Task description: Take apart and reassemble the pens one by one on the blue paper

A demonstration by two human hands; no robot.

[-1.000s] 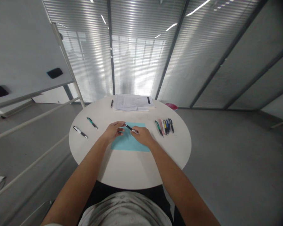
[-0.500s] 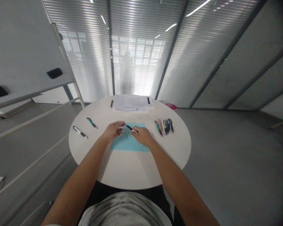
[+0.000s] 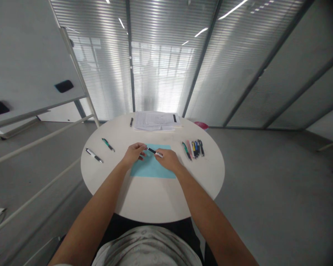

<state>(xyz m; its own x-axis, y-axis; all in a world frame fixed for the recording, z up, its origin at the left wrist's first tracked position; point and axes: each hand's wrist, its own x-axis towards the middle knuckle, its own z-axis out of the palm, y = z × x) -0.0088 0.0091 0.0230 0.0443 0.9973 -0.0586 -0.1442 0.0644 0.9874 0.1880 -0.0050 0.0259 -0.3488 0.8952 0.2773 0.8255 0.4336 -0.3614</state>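
Over a light blue sheet (image 3: 152, 169), a black-and-white pen (image 3: 152, 150) is held between both hands. My right hand (image 3: 168, 159) is closed around its white end. With thumb and fingertips together, my left hand (image 3: 133, 152) pinches the tip end of the pen; whether a small part sits in those fingers is too small to tell. To the left on the round white table (image 3: 152, 199) lie a green-and-black pen (image 3: 108, 145) and a white-and-black pen (image 3: 94, 155).
On the right of the sheet, several pens (image 3: 194, 149) lie side by side. A stack of printed papers (image 3: 155, 122) is at the table's far edge, with a dark pen (image 3: 131, 122) beside it. A whiteboard (image 3: 30, 55) stands at the left.
The fingers of my left hand have drawn together at the pen's tip end. My right hand and the pen have barely shifted.
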